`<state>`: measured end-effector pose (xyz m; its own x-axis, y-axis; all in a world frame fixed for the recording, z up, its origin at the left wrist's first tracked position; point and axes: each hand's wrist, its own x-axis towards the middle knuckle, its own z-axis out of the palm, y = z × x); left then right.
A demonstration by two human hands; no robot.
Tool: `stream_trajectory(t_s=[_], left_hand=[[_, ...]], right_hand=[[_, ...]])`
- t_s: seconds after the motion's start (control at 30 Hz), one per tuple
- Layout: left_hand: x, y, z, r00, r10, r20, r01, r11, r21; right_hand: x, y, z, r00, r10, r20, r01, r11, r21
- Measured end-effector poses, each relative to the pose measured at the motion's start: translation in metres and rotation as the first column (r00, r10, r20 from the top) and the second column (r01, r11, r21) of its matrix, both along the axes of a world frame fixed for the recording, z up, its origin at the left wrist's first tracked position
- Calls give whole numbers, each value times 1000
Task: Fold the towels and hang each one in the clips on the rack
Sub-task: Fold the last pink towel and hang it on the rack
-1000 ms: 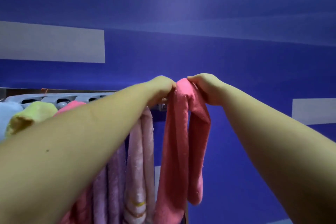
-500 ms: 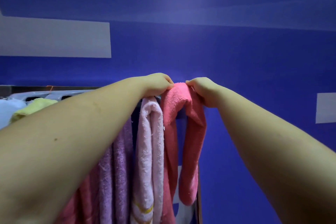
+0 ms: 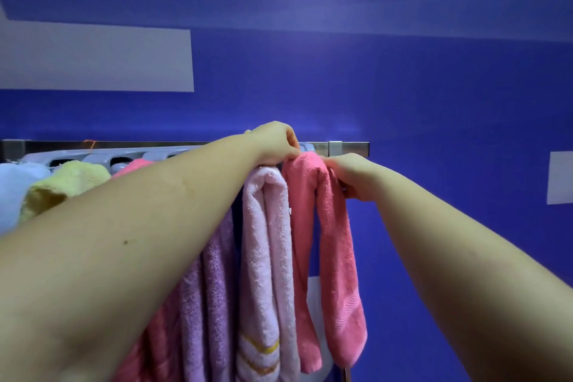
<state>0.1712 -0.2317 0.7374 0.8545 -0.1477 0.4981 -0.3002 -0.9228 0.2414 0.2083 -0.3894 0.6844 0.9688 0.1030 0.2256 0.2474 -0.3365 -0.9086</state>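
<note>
We see both of the person's arms reaching up to the rack, a pale grey plastic bar with clip openings that sits in front of a metal rail on the blue wall. The left hand is at the top of the coral-pink towel, its thumb and fingers curled in a pinching grip on the fold's upper left edge, right at the rack. The right hand has its grip clamped on the same towel's upper right side, fingers curled round the cloth just below the fold. This towel is draped double at the right end of the rack, its 2 halves hanging straight down; whether a clip has it, we cannot tell, as the hands cover that spot.

Just to its left hangs a light pink towel with yellow stripes near its lower end, touching the coral-pink one. Further left hangs a purple towel, partly behind the left forearm, then another pink towel, a yellow towel and a white towel at the frame's left edge.
</note>
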Motion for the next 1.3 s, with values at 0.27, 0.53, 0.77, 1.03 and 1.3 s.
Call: stream_trajectory(t_s=[0.27, 0.53, 0.77, 1.03, 1.3], left_hand=[[-27, -11, 8, 994, -22, 109, 44, 977, -208], [-85, -42, -39, 960, -212, 185, 278, 624, -730], [-84, -65, -96, 930, -356, -88, 8, 260, -966], [-75, -61, -133, 889, -450, -83, -10, 162, -987], [-67, -70, -218, 806, -541, -240, -218, 105, -970]], right_hand=[[-17, 0, 1, 997, -14, 79, 14, 1000, 0], [-75, -24, -15, 997, 7, 80, -18, 990, 140], [-102, -1, -55, 989, 139, -55, -116, 947, 300], [-91, -13, -87, 987, 125, -98, -73, 907, 415], [-91, -14, -159, 939, 184, -292, -43, 902, 429]])
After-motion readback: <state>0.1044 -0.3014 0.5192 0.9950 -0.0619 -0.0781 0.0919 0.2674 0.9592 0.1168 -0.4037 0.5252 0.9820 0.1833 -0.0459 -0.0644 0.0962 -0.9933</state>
